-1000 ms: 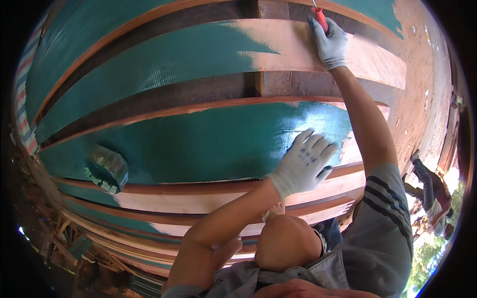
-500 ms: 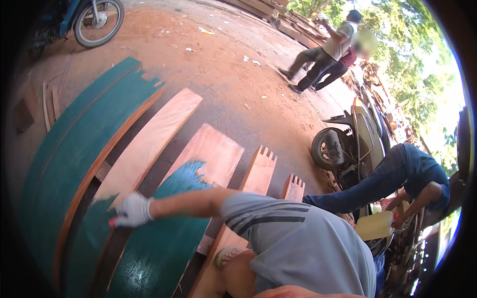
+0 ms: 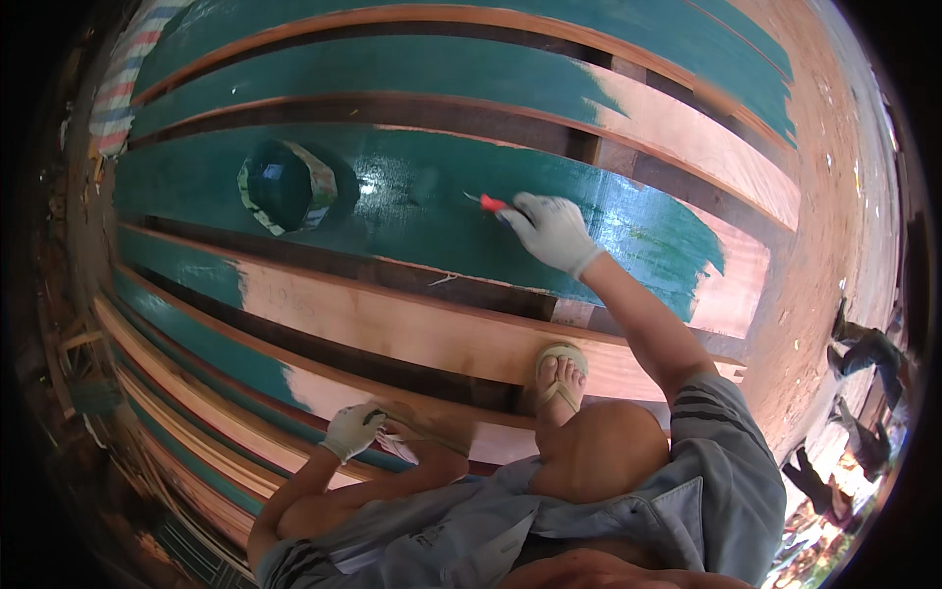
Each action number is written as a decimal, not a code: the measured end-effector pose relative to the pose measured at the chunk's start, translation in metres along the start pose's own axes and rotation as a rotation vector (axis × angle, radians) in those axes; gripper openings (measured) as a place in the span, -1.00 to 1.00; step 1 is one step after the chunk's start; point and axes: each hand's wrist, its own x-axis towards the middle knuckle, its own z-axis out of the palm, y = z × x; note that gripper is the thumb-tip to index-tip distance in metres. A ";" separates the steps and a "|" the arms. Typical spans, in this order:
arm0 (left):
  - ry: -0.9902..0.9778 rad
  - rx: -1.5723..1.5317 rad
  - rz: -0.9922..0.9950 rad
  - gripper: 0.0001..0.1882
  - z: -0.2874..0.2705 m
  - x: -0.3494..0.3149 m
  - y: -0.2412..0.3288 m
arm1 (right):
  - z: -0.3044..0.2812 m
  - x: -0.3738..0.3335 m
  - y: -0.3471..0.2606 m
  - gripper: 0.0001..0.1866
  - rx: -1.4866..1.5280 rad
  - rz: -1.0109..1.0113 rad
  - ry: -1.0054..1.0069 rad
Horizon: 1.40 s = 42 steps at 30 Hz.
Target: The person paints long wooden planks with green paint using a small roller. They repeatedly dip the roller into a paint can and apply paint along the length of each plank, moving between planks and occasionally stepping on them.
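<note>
My gloved right hand (image 3: 554, 231) is closed on a red-handled tool (image 3: 491, 203) with a thin metal rod; its working end cannot be made out. The hand is above a wide board (image 3: 442, 177) coated in wet green paint, with bare wood at its right end. On that board, to the left, stands a cut-open container (image 3: 322, 188) with dark green paint inside. My gloved left hand (image 3: 351, 434) is low beside my foot, near a partly green board (image 3: 265, 358). Its fingers are curled, with something dark at them that I cannot make out.
Several more boards lie side by side with dark gaps between; one half-painted plank (image 3: 392, 319) is under my sandalled foot (image 3: 561, 378). Stacked boards (image 3: 196, 422) are at the lower left. A striped sheet (image 3: 126, 79) lies at the far left. People (image 3: 868, 358) stand at the right.
The view has swung from the yard and motorbikes down to the boards. My right hand has moved from a narrower board to above the wide green one. My left hand and the paint container now show.
</note>
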 end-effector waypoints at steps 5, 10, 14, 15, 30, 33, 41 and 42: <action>0.097 -0.011 0.076 -0.74 0.001 0.000 -0.002 | 0.012 0.089 -0.041 -0.53 -0.091 0.024 -0.036; 0.036 -0.008 0.033 -0.74 -0.009 0.015 0.009 | 0.027 0.127 -0.041 -0.56 -0.250 -0.004 -0.058; -0.029 0.022 0.030 -0.74 -0.017 0.018 0.013 | 0.006 0.072 -0.012 -0.63 -0.344 -0.013 -0.064; -0.024 0.024 0.032 -0.74 -0.019 0.016 0.014 | -0.006 0.048 -0.002 -0.67 -0.339 -0.021 -0.041; 0.016 0.033 0.197 -0.75 -0.016 0.024 -0.002 | -0.106 -0.181 0.067 -0.71 -0.340 0.255 -0.156; 0.007 0.026 0.173 -0.79 -0.018 0.029 0.012 | -0.145 -0.241 0.099 -0.68 -0.307 0.476 -0.235; -0.098 0.066 0.218 -0.75 -0.010 0.017 0.022 | -0.228 -0.404 0.135 -0.61 -0.404 1.071 -0.020; -0.118 0.080 0.222 -0.73 -0.008 0.016 0.021 | -0.230 -0.403 0.134 -0.59 -0.362 1.179 0.054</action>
